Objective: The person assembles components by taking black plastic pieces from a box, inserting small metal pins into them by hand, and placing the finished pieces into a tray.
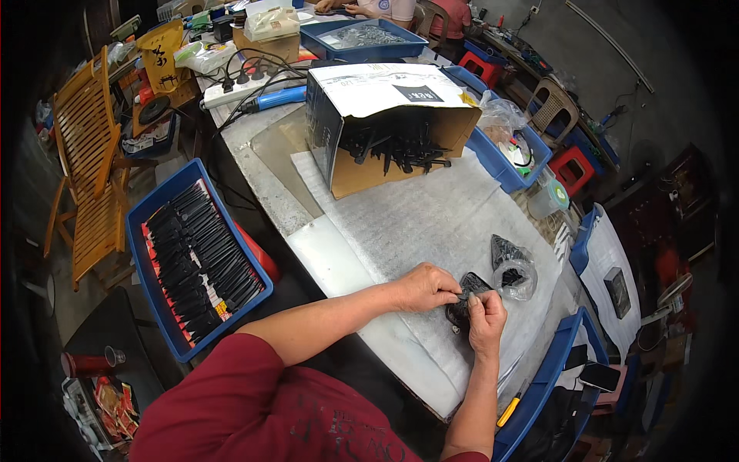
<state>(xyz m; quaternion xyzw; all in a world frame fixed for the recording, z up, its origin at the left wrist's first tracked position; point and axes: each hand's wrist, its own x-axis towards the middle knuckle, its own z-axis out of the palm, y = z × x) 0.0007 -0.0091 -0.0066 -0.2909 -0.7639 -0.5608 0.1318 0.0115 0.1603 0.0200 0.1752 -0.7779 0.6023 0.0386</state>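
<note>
My left hand [426, 288] and my right hand [487, 317] nearly meet over the white foam sheet [408, 223] on the table. Fingers and thumb are pinched together on each; whatever lies between them is too small to make out. Just under the fingertips sits a heap of small black parts [474, 282], partly covered by my hands. Beyond it, a see-through plastic bag [516, 279] holds more small black pieces. An open cardboard box [385, 87] lies on its side farther back, with several slender black plastic parts [400, 146] inside.
At the left, a blue tray [265, 295] holds rows of long black parts. A blue-handled tool [281, 98] and a power strip [239, 94] with cables lie behind. At the right, a blue bin [535, 408] contains a phone [600, 376] and a yellow cutter [508, 412]. People sit far back.
</note>
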